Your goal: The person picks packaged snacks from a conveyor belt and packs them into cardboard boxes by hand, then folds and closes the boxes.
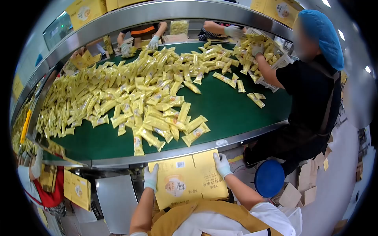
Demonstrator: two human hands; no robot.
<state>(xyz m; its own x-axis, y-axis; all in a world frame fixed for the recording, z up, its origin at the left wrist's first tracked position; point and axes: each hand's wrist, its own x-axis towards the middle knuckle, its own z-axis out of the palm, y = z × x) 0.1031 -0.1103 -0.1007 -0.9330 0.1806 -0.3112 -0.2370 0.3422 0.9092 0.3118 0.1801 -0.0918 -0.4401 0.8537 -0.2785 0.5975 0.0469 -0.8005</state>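
Observation:
My left hand (151,177), in a whitish glove, grips the left edge of a flat yellow carton (193,181) with a barcode and printed picture. My right hand (223,166), gloved too, holds the opposite edge. Both thumbs lie along the top face; the other fingers are hidden underneath. The carton is held in front of my body, just below the near metal edge of the conveyor (260,131). I cannot tell whether it is one carton or a stack. Beyond it, a large heap of yellow wrapped snack packets (145,84) lies on the green belt.
At right, a person in a blue cap (321,39) handles packets in a white crate (281,61). Gloved hands (153,42) work across the belt. A blue round stool (269,178) and torn cardboard (307,177) stand right; yellow cartons (76,190) and a metal panel (116,204) are left.

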